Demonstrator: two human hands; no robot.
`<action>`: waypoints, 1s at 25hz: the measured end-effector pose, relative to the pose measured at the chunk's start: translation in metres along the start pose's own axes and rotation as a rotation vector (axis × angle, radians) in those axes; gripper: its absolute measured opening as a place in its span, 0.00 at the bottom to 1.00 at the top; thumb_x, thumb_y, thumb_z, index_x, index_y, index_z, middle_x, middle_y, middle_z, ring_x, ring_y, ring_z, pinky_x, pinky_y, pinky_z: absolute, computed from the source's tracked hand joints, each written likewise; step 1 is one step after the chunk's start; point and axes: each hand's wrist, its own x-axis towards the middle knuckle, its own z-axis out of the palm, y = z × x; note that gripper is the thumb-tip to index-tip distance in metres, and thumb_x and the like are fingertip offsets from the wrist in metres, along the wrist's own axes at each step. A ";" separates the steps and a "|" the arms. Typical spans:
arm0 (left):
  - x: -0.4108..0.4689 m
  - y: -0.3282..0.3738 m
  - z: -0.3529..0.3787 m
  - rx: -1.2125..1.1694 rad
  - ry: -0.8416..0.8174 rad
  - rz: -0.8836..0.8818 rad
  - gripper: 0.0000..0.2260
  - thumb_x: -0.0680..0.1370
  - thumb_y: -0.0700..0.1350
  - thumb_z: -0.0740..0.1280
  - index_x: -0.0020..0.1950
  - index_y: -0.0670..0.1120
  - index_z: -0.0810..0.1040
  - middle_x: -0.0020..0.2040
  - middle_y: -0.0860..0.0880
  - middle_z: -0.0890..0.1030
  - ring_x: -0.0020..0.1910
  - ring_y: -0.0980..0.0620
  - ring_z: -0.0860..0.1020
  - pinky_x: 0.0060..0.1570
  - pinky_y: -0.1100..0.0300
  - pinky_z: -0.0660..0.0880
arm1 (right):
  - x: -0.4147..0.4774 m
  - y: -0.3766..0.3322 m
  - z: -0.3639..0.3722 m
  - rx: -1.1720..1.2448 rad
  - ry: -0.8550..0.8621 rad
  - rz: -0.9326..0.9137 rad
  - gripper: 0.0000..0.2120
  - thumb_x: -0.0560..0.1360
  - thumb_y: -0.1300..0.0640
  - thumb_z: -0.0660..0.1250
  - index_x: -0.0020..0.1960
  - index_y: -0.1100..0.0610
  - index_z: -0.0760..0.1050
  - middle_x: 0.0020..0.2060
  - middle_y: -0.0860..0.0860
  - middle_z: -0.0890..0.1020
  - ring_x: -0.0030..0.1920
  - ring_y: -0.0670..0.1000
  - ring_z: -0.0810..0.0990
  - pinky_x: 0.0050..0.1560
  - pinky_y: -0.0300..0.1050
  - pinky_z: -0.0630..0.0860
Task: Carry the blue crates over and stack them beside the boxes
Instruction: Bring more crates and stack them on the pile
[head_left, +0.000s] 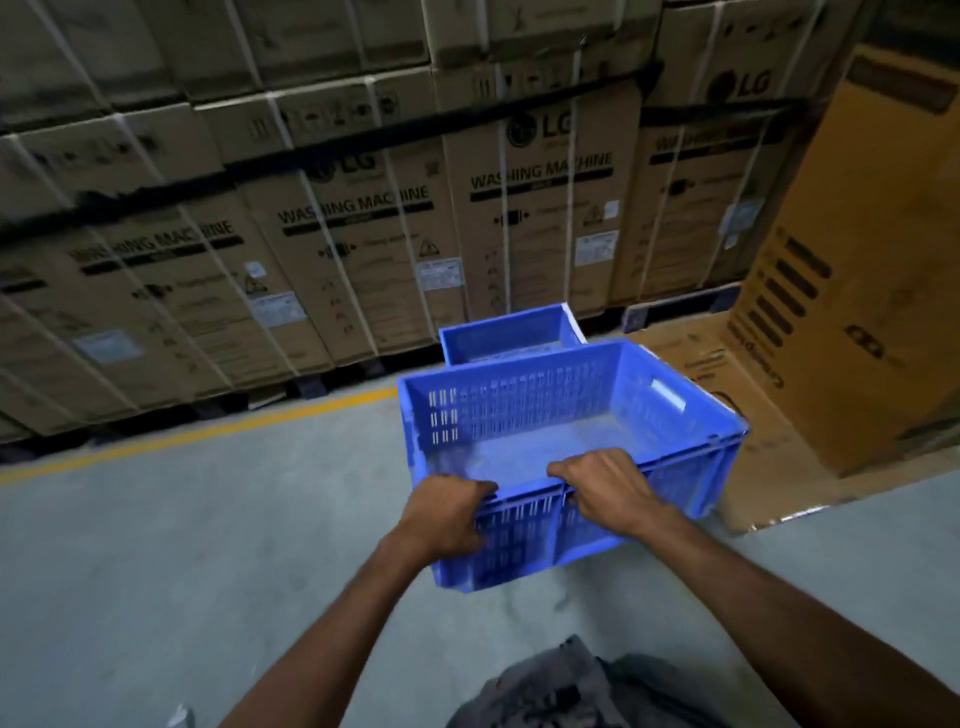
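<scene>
I hold an empty blue slotted crate (561, 415) up off the floor by its near rim. My left hand (447, 512) grips the rim at its left part, and my right hand (613, 488) grips it just right of the middle. Beyond it, a second blue crate (506, 335) rests on the floor against the stacked washing machine boxes (540, 208); the held crate hides its near part.
Strapped washing machine boxes on dark pallets form a wall across the back. A yellow floor line (208, 431) runs in front of them. A tall orange-brown carton (857, 270) stands at right with flattened cardboard (769, 483) under it. Grey concrete floor lies to the left.
</scene>
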 end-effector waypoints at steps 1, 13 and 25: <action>0.021 -0.019 -0.006 -0.031 0.061 -0.004 0.18 0.70 0.52 0.70 0.59 0.51 0.79 0.51 0.45 0.85 0.54 0.40 0.81 0.50 0.53 0.76 | 0.023 0.010 -0.009 0.026 0.005 0.022 0.14 0.68 0.56 0.72 0.52 0.50 0.76 0.45 0.51 0.85 0.50 0.58 0.83 0.39 0.48 0.75; 0.353 -0.214 -0.014 -0.071 0.076 -0.204 0.17 0.70 0.53 0.74 0.57 0.52 0.80 0.49 0.47 0.86 0.52 0.41 0.82 0.48 0.55 0.75 | 0.356 0.237 0.027 0.179 -0.308 0.058 0.26 0.72 0.46 0.71 0.69 0.47 0.74 0.62 0.52 0.81 0.63 0.56 0.78 0.59 0.46 0.74; 0.561 -0.307 0.118 -0.104 0.086 -0.361 0.11 0.68 0.48 0.76 0.48 0.49 0.80 0.37 0.43 0.85 0.36 0.41 0.83 0.40 0.54 0.75 | 0.578 0.314 0.144 -0.030 -0.263 0.036 0.13 0.75 0.50 0.70 0.59 0.50 0.78 0.52 0.55 0.85 0.56 0.59 0.82 0.51 0.49 0.75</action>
